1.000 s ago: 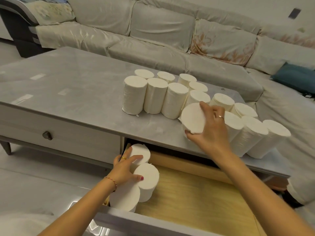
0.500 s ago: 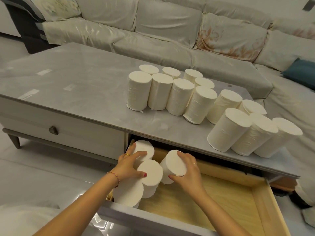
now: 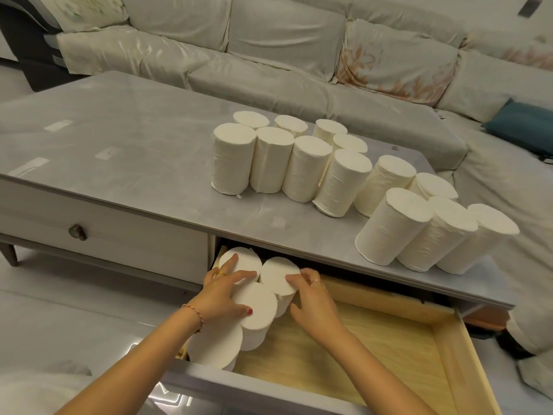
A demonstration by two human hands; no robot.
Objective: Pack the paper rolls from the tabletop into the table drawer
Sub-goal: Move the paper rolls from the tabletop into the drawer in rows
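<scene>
Several white paper rolls (image 3: pixel 305 169) stand upright on the grey tabletop (image 3: pixel 119 151), in a cluster running toward its right end. Below, the wooden drawer (image 3: pixel 404 348) is pulled open. Several rolls stand in its left end. My right hand (image 3: pixel 311 298) grips the newest roll (image 3: pixel 276 275), upright at the drawer's back, next to the others. My left hand (image 3: pixel 223 290) lies flat across the tops of the back-left roll (image 3: pixel 242 260) and the middle roll (image 3: pixel 258 310), holding them steady. A front roll (image 3: pixel 215 345) stands by the drawer's front panel.
A second drawer with a round knob (image 3: pixel 78 232) stays closed to the left. A covered sofa (image 3: pixel 269 55) runs behind and to the right of the table, with a blue cushion (image 3: pixel 520 127). The drawer's wooden floor is bare to the right of the rolls.
My right hand lifted a roll off the tabletop, brought it down into the drawer and stood it beside the others. My left hand stayed on the rolls in the drawer.
</scene>
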